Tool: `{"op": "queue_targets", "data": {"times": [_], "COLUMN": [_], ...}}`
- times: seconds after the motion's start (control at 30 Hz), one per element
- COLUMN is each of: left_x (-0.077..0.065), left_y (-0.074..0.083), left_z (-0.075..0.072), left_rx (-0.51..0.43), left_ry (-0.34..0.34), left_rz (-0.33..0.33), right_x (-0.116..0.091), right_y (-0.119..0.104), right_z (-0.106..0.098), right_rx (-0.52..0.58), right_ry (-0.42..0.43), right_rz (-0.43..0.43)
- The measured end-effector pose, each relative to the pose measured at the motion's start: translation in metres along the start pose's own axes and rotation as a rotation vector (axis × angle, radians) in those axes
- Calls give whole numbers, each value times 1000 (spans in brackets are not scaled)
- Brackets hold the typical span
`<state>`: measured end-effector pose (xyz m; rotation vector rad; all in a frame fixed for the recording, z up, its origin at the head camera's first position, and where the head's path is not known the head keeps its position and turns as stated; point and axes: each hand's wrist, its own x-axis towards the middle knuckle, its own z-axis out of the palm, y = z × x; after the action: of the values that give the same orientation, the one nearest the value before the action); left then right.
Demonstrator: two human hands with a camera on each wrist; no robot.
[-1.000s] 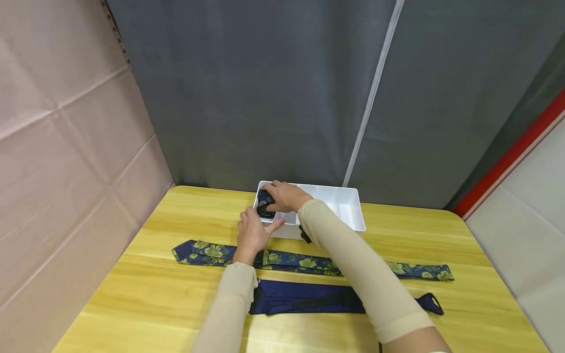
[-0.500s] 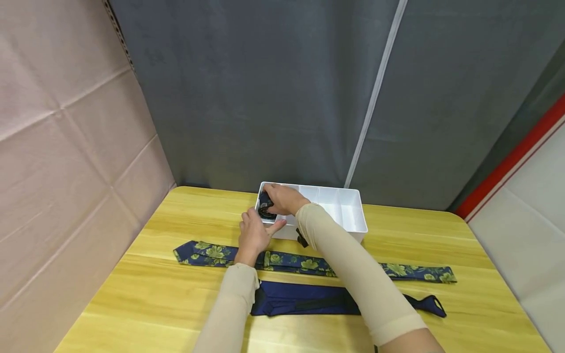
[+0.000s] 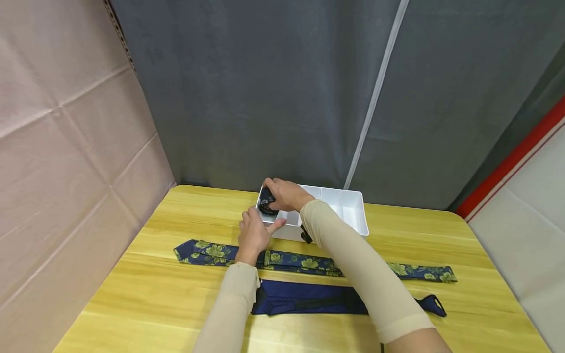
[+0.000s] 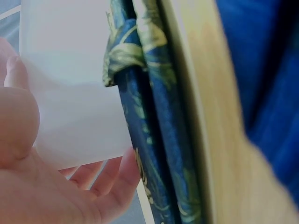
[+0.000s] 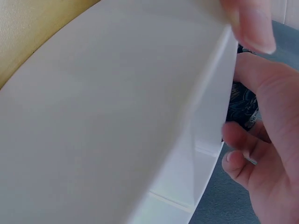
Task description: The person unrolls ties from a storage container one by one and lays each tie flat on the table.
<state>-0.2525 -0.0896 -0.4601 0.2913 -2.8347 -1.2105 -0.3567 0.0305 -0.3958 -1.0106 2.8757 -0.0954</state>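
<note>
In the head view, a white divided box (image 3: 287,232) stands at the back of the table. My left hand (image 3: 253,233) grips its front left corner, thumb along the front wall and fingers at the left side; the left wrist view shows the fingers curled beside the box wall (image 4: 79,102). With my right hand (image 3: 288,195) I hold a dark patterned rolled necktie (image 3: 267,198) in the leftmost compartment. The right wrist view shows part of this roll (image 5: 240,105) behind the box wall, between thumb and fingers; the rest is hidden.
A navy necktie with yellow flowers (image 3: 309,264) lies lengthwise in front of the box. Nearer lies a plain navy necktie (image 3: 304,298) with a looped end, partly under my right forearm. A grey curtain (image 3: 265,98) hangs behind the wooden table (image 3: 145,294).
My right hand and the rolled necktie have shifted slightly toward the back of the compartment. The box appears a touch farther right. My left hand keeps its hold on the corner.
</note>
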Motion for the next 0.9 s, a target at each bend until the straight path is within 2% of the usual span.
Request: {"op": "queue_targets", "data": {"times": [0.4,0.7,0.9], "left_x": [1,4,4], "left_y": [2,-2,-1], "left_z": [4,5,5], "left_rx": [-2,18,11], "left_ry": [24,28,22], "left_rz": [-16,-19,-18], "right_x": [-5,-15,-25], "right_y": [-1,5,8], "right_z": [-9,-19,-25], "right_rx": [-14,109,204], "right_ry": [-17,85,97], "right_rz": [-27,-70,-45]}}
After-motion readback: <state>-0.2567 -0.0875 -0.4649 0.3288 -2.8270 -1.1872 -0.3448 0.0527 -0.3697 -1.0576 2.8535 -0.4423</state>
